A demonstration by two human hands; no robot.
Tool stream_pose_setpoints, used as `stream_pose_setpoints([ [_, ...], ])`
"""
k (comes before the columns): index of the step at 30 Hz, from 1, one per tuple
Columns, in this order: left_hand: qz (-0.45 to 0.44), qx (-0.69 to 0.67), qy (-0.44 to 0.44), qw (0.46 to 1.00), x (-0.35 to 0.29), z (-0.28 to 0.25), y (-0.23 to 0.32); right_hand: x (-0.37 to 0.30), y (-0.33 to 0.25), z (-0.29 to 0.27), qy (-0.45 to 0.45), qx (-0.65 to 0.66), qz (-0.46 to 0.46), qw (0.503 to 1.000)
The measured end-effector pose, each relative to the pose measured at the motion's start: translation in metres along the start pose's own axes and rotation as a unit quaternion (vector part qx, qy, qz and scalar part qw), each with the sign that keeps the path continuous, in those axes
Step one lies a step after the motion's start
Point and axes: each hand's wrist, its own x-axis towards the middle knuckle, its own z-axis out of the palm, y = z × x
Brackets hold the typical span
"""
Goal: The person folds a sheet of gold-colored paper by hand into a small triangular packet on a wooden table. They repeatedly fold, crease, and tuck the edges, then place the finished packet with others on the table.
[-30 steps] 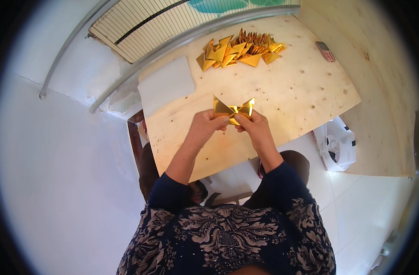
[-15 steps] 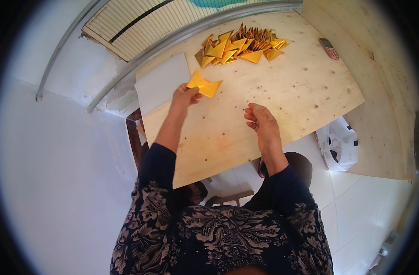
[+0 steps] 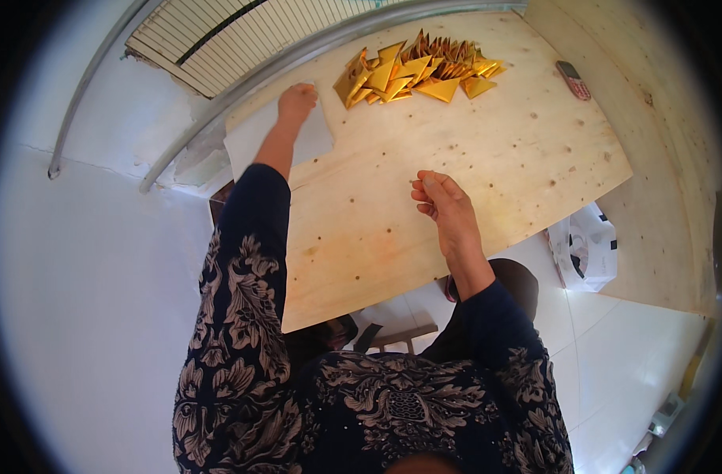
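i see the left hand [image 3: 296, 101] stretched out to the upper left of the frame, fingers curled down onto the white sheet stack [image 3: 254, 142] at the far edge of the plywood board [image 3: 424, 197]; it touches the paper's upper right corner, though whether it pinches a sheet or only presses on it i cannot tell from here. the right hand [image 3: 441, 201] rests near the middle of the frame, loosely curled on the bare board, thumb and fingertips drawn close together, holding nothing that i can make out. between and above the two hands, toward the top centre, lies the pile of folded gold paper pieces [image 3: 412, 73], just to the right of the left hand and well apart from the right one. a small phone [image 3: 573, 80] lies on the board in the upper right. a white plastic bag [image 3: 586, 245] sits on the tiled floor below the board's right edge.
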Motion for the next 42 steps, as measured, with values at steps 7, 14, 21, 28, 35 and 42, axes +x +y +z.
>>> stream_pose_setpoints([
  [7, 0.259, 0.265, 0.039, 0.928, -0.11, 0.099, 0.003, 0.005, 0.007, -0.002, 0.011, -0.007, -0.006, 1.0],
  [14, 0.292, 0.059, -0.039, 0.954, -0.205, 0.094, 0.023, 0.008, 0.012, -0.005, 0.004, -0.003, -0.01, 1.0],
  [21, 0.128, 0.161, 0.083, 0.975, -0.18, 0.005, -0.033, 0.005, 0.015, 0.0, -0.016, -0.015, -0.001, 1.0],
  [28, 0.022, 0.22, 0.086, 0.971, -0.124, 0.018, -0.02, 0.005, 0.019, 0.009, -0.036, -0.033, 0.007, 0.999],
  [35, -0.105, 0.264, 0.048, 0.958, -0.101, 0.045, 0.001, 0.008, 0.017, 0.007, -0.037, -0.034, 0.006, 0.999],
  [42, -0.112, 0.274, 0.029, 0.955, -0.097, 0.04, 0.006, 0.005, 0.015, 0.006, -0.038, -0.033, 0.006, 0.999],
])
